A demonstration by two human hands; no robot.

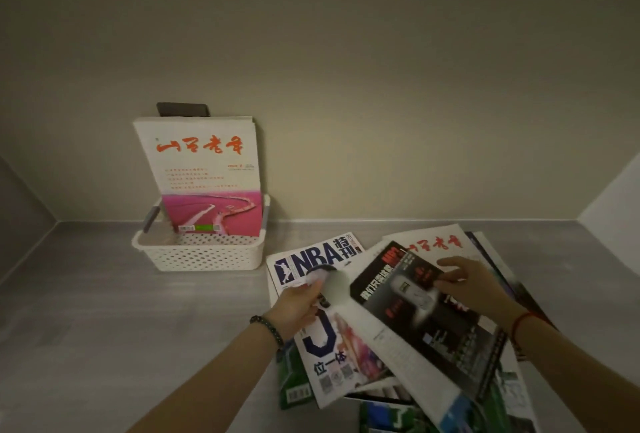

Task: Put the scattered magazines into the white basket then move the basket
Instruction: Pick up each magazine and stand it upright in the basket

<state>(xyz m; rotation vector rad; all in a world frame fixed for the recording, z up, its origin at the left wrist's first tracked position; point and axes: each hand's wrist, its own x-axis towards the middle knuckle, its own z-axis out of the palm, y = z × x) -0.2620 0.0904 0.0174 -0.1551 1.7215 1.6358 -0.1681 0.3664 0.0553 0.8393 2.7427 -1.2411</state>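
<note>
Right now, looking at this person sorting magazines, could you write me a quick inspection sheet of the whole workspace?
Surface: grey counter, bare on the left side.
Job's things: white basket near the back wall, holding upright magazines, the front one with a pink cover; a loose pile at right includes the NBA magazine and a black-covered magazine.
Clutter: a dark object behind the basket, unclear what.
Grippers: left hand rests on the NBA magazine, blurred; right hand pinches the black-covered magazine, which is lifted at an angle.
Cables: nothing seen.
Surroundings: plain beige wall, dim light.
</note>
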